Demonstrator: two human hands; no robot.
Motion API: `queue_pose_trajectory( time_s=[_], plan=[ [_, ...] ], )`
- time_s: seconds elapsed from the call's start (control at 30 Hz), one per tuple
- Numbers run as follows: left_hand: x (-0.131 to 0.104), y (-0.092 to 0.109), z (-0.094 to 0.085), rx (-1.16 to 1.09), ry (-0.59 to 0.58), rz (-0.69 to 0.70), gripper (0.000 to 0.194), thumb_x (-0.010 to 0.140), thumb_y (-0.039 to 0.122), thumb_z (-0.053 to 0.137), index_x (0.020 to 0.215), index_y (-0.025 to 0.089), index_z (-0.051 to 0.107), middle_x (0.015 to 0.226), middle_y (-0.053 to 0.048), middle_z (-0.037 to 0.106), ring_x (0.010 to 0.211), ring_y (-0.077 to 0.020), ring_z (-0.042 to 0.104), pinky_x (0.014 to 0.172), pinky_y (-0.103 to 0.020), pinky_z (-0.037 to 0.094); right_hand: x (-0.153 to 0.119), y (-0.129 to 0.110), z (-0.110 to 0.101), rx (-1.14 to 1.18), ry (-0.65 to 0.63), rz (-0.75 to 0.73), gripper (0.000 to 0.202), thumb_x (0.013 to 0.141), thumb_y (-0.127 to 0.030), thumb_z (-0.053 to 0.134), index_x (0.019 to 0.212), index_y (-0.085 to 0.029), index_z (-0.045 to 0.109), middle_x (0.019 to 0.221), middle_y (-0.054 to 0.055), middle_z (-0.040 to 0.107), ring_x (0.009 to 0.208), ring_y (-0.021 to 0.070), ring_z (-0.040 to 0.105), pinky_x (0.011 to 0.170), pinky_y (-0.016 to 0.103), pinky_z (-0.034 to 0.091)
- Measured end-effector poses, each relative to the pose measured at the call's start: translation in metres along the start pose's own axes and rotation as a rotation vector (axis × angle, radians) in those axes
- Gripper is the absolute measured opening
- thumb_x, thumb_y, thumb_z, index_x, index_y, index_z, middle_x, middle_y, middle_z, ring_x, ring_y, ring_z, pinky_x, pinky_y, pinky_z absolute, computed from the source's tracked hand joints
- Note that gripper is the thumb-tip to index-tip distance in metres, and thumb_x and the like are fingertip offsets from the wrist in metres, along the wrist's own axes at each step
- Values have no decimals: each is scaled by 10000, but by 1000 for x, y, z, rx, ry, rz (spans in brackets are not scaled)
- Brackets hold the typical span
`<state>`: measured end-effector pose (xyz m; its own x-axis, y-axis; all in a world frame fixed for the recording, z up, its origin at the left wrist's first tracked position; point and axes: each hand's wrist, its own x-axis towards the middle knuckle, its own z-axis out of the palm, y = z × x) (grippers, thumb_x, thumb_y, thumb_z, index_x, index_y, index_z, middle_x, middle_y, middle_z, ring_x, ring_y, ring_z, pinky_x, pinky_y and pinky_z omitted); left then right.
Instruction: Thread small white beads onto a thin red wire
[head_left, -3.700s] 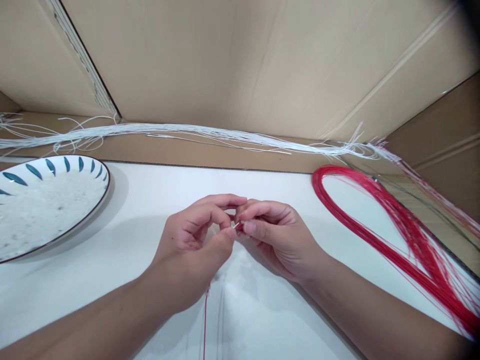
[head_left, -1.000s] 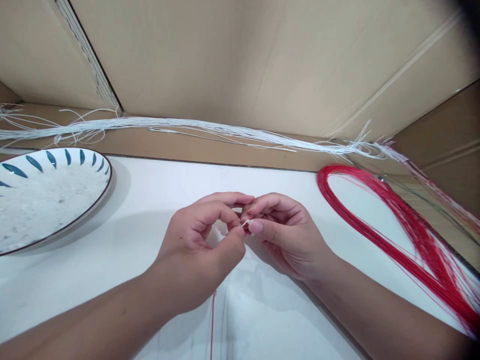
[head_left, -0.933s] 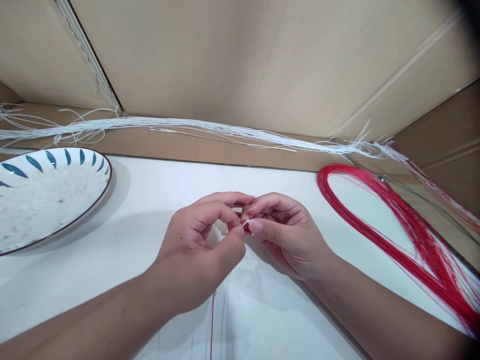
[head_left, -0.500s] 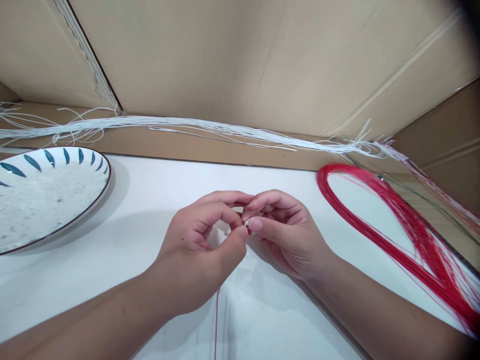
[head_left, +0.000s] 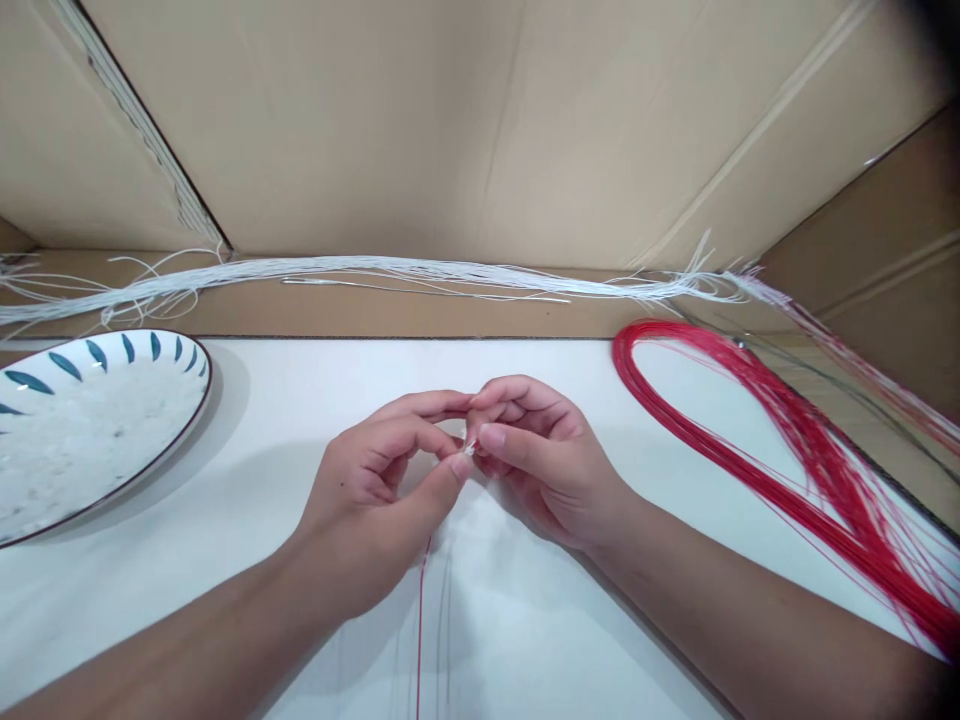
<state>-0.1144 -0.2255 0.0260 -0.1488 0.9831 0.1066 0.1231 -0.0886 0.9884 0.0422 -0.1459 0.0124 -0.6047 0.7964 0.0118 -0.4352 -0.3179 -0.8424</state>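
Note:
Over the white tabletop, my left hand (head_left: 382, 500) is closed in a pinch on a small whitish, translucent piece (head_left: 468, 450), perhaps a bead; its exact shape is too small to tell. My right hand (head_left: 540, 450) meets it fingertip to fingertip, thumb and forefinger closed at a short bit of red cord (head_left: 475, 446) beside the piece. A red cord (head_left: 419, 630) hangs from beneath my left hand toward the bottom edge. The fingers hide most of what lies between them.
An oval plate (head_left: 207, 392) with blue leaf marks, full of small whitish pieces, stands left. A looped bundle of red cords (head_left: 690, 440) lies right. White cords (head_left: 420, 268) and a long thin needle-like rod (head_left: 420, 290) lie along the cardboard (head_left: 360, 90) behind.
The view has tilted and shifted slightly. Both hands stay together, and a little more of the whitish piece shows between the fingertips. The fingers have moved only slightly.

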Motion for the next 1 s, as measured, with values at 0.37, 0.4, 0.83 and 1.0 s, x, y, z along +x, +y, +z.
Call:
queue_pose_trajectory(
  time_s=[0.37,0.4,0.83,1.0],
  plan=[
    [0,8,6,-90,37,-153,229,864,352,776,703,208,698,1310,-74,671,1112,-249,695,951,-360,584,1,-1,3,-151,28,-65,247,711,-264,921,847,-208,723,729,-11,652,636,108,560,566,242,476],
    [1,8,6,-120,25,-172,229,867,357,776,726,207,675,1284,-63,669,1080,-226,697,908,-328,590,1,-1,4,-141,24,-65,261,692,-255,932,840,-206,724,730,-12,654,635,105,556,568,240,477],
    [0,0,3,-312,-186,-162,268,757,91,620,935,287,657,1337,-17,607,1156,-231,602,679,-241,530,6,-4,5,-113,122,-89,212,724,-214,873,837,-185,697,711,-16,660,619,98,603,564,228,535],
    [1,6,8,-120,-19,-246,172,911,390,703,834,236,720,1317,-45,651,1103,-233,658,819,-303,554,5,-2,4,-139,79,-108,294,676,-238,914,857,-186,689,744,-14,664,653,110,626,597,246,529]
  ],
)
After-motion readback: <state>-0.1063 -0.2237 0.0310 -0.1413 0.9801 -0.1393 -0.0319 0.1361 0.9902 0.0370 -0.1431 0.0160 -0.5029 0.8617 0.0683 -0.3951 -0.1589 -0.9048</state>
